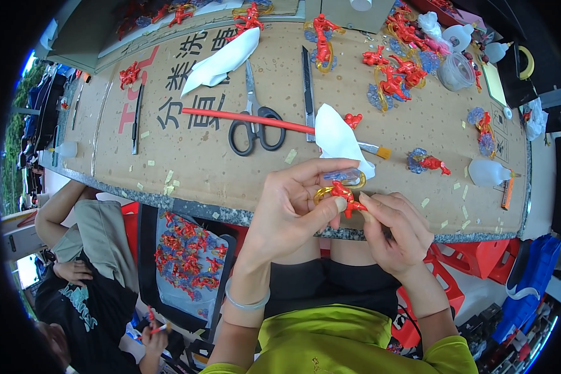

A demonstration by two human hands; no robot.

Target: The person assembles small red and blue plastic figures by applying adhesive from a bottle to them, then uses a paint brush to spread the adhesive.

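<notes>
At table edge, centre-front, a small red figurine [345, 194] on a yellow ring is sitting between both hands, just above the lap. Left hand [290, 209] is pinching it from the left w/ thumb and fingers closed on it; right hand [396, 234] is closing on its right end (fingertips touching, grip narrow). Long axis is running approx. left-right, tilted down to the right. Both hands are equally near. Beyond: white tissue [338, 138], red-handled brush [280, 123], black scissors [254, 124], more figurines [393, 78] on the cardboard-covered table [187, 168].
</notes>
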